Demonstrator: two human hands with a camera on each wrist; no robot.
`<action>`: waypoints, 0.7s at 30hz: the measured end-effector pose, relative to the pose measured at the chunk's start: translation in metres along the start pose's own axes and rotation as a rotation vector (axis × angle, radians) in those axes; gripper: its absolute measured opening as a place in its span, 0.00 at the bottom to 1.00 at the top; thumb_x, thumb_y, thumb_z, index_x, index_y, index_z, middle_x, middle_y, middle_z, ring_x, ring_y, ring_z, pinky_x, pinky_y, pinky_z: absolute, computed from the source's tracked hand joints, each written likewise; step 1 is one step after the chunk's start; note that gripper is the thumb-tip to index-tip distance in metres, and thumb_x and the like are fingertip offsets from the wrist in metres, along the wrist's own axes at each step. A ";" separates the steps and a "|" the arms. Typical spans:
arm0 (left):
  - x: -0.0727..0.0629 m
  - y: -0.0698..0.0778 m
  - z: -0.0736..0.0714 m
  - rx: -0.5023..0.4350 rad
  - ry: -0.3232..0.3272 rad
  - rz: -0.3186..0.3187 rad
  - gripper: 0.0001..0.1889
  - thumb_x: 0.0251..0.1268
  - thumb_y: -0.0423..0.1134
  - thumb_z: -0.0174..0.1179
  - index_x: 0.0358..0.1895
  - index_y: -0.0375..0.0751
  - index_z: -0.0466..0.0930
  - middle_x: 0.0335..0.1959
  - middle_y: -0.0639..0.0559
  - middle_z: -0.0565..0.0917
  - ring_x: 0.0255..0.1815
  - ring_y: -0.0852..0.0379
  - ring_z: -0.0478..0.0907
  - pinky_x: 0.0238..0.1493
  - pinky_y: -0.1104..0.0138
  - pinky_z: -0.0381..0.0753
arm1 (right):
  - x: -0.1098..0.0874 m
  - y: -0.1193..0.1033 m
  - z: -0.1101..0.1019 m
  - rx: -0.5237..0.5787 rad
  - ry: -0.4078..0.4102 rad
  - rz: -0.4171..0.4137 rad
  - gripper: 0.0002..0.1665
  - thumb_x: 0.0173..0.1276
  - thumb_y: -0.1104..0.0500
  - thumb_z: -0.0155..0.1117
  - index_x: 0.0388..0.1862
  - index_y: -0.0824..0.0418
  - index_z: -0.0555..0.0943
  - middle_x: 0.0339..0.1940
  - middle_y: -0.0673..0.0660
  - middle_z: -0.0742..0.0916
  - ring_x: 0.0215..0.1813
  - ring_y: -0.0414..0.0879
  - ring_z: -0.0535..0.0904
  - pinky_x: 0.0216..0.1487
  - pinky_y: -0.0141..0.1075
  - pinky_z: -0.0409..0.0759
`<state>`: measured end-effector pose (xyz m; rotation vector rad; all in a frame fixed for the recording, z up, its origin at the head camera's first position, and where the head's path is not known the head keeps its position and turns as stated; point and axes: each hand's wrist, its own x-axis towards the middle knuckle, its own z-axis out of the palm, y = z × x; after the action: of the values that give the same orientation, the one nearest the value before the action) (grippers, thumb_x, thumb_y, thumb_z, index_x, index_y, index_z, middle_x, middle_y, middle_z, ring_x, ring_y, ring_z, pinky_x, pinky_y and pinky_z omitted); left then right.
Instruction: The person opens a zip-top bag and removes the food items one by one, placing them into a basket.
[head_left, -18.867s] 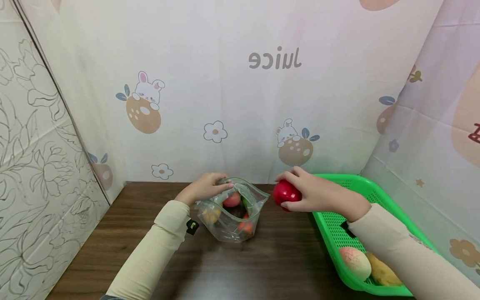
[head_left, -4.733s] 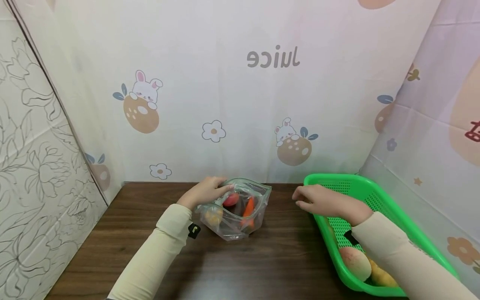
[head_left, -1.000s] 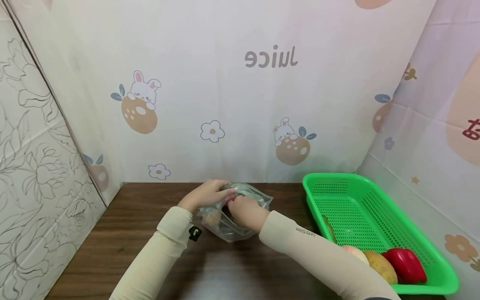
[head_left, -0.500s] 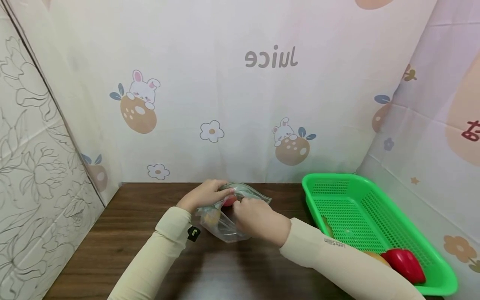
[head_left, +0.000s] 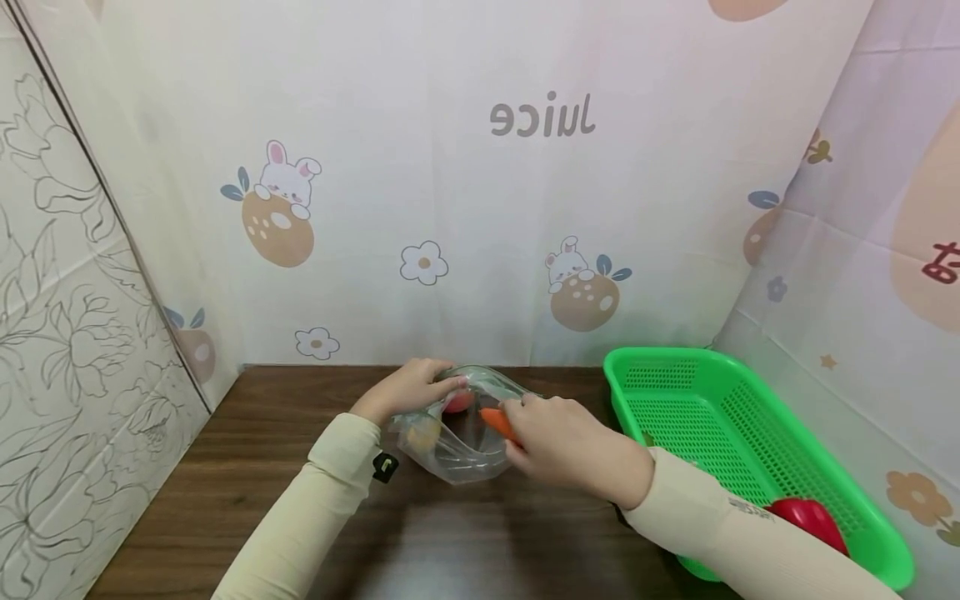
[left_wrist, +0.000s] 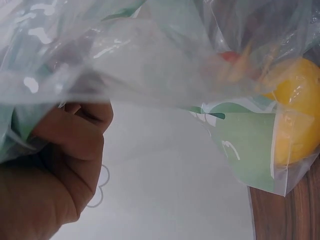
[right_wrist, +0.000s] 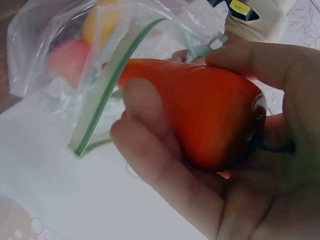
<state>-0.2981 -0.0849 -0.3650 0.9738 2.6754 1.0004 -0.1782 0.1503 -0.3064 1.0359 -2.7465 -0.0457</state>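
My left hand (head_left: pixel 405 390) grips the rim of a clear zip bag (head_left: pixel 467 472) at its far left side, keeping the mouth spread. Through the plastic show a pinkish-red round fruit (head_left: pixel 458 402) and a yellow fruit (left_wrist: pixel 298 122). An orange carrot (right_wrist: pixel 200 107) lies in the grasp of my right hand (head_left: pixel 562 440), fingers and thumb wrapped about its thick, dark-stemmed end. Its narrow tip points left, over the bag's opening. In the right wrist view the green zip strip (right_wrist: pixel 107 95) crosses in front of that tip.
A green perforated basket (head_left: pixel 750 417) stands on the right of the wooden table (head_left: pixel 360 533), holding a red bell pepper (head_left: pixel 810 520); my right forearm hides part of its near end. A patterned white curtain (head_left: pixel 480 308) rises right behind the table.
A red bell pepper my right hand held earlier now lies in the basket. After that, the right hand reached into the bag and drew back rightward with the carrot. My left hand stayed at the rim.
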 end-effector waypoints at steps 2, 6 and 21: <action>0.000 0.000 0.000 0.005 -0.003 -0.002 0.13 0.79 0.49 0.53 0.40 0.44 0.80 0.23 0.56 0.74 0.25 0.61 0.71 0.35 0.63 0.74 | -0.004 0.004 -0.002 0.018 -0.011 0.028 0.12 0.66 0.54 0.65 0.40 0.61 0.78 0.23 0.49 0.74 0.18 0.42 0.66 0.17 0.36 0.68; 0.000 0.002 0.000 0.016 -0.002 -0.008 0.14 0.79 0.49 0.53 0.36 0.44 0.77 0.20 0.56 0.70 0.23 0.61 0.68 0.33 0.64 0.72 | -0.011 0.012 -0.007 0.057 -0.018 0.094 0.12 0.64 0.53 0.62 0.42 0.58 0.80 0.23 0.46 0.73 0.20 0.40 0.66 0.18 0.35 0.65; 0.000 -0.003 -0.001 0.042 0.004 -0.016 0.14 0.78 0.50 0.53 0.38 0.44 0.78 0.22 0.56 0.71 0.26 0.61 0.71 0.38 0.62 0.73 | -0.038 0.052 -0.033 0.235 -0.105 0.251 0.20 0.64 0.54 0.61 0.55 0.53 0.82 0.29 0.45 0.76 0.28 0.42 0.69 0.26 0.38 0.68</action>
<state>-0.3000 -0.0877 -0.3659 0.9578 2.7136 0.9482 -0.1774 0.2161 -0.2758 0.7483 -3.0113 0.2745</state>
